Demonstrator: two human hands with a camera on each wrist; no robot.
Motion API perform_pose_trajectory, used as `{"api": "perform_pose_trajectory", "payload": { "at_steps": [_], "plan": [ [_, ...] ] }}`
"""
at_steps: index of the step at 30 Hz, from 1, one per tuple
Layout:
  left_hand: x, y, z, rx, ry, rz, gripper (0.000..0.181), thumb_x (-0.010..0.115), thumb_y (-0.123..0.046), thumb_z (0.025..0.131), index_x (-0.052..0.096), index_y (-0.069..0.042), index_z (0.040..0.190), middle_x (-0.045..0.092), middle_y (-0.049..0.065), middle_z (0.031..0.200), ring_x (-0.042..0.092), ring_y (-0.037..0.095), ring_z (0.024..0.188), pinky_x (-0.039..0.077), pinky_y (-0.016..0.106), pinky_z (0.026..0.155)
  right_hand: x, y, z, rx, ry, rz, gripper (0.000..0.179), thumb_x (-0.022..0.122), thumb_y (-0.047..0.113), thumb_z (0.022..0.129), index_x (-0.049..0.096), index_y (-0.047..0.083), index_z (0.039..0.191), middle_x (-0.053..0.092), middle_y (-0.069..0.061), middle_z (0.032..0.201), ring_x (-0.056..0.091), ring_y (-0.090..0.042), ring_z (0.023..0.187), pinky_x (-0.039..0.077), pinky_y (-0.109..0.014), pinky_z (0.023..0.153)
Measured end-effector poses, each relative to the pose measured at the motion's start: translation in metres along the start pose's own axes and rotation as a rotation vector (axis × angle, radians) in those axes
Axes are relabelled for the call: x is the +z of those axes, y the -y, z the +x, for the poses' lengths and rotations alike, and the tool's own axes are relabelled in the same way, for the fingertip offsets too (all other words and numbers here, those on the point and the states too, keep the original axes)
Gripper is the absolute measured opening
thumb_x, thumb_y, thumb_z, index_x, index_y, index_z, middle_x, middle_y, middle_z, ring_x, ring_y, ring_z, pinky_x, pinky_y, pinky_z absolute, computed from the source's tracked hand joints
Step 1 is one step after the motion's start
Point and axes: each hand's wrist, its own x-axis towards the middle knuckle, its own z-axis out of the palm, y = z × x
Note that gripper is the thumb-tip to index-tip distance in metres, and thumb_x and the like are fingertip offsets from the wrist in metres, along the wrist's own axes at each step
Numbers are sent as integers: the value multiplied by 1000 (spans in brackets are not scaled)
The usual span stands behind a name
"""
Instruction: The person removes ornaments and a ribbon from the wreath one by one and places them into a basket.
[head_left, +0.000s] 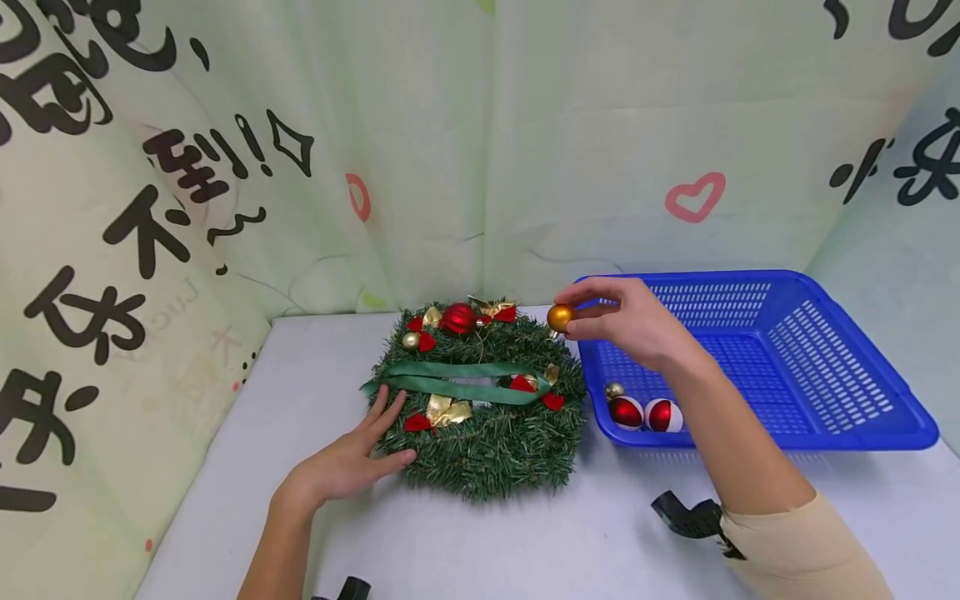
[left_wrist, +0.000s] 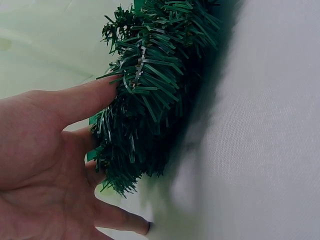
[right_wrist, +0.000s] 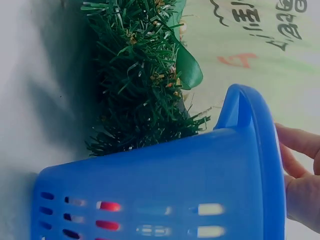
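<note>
A green Christmas wreath (head_left: 487,467) lies on the table, trimmed with red and gold bows, a red bauble (head_left: 459,318) and a green ribbon (head_left: 450,387) across its middle. My left hand (head_left: 360,450) rests on the wreath's left side with fingers spread; in the left wrist view its thumb (left_wrist: 95,97) touches the needles. Between thumb and fingers my right hand (head_left: 622,321) pinches a gold bauble (head_left: 560,317), at the wreath's upper right beside the basket's corner. In the right wrist view the basket wall hides the bauble and part of the hand.
A blue plastic basket (head_left: 847,442) stands to the right, close to the wreath. Inside its near left corner lie two red-and-white baubles (head_left: 663,415) and a small gold one (head_left: 614,390). Printed cloth curtains (head_left: 585,167) hang behind and to the left of the white table (head_left: 480,550).
</note>
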Motion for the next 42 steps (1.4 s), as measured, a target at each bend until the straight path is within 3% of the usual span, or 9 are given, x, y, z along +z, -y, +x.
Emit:
{"api": "perform_pose_trajectory", "payload": {
  "at_steps": [9,19,24,33,42],
  "plan": [
    [0,0,0,9,-2,-4,90,62,-50,103,3,-30,169,-19,2,175,9,49,158,22,75,118,-10,-14,-16,24,-36,1,40,77,22,96,68,13,133,69,-13,134,73,-21,114,41,-56,115],
    [0,1,0,6,-3,-7,91,62,-50,103,3,-31,169,-19,2,175,9,48,159,21,74,119,-21,-27,-28,14,-67,33,41,76,20,97,66,9,135,71,-15,131,74,-12,111,56,-23,94],
    [1,1,0,9,-2,-7,90,62,-50,103,3,-32,169,-19,2,175,9,48,158,22,75,118,-26,-35,-34,8,-82,47,43,75,21,98,64,7,137,68,-15,132,74,-11,110,58,-23,92],
    [0,1,0,7,-4,2,90,62,-49,103,3,-31,169,-19,2,175,9,49,158,21,74,119,-35,-45,-43,27,-111,84,45,76,25,98,63,6,137,73,-3,123,75,-11,109,58,-23,92],
    [0,1,1,3,-2,1,90,62,-50,103,3,-31,169,-19,1,175,9,48,158,21,74,119,-45,-54,-50,62,-135,10,50,74,32,98,61,12,142,62,-9,136,72,-4,110,54,-17,91]
  ]
}}
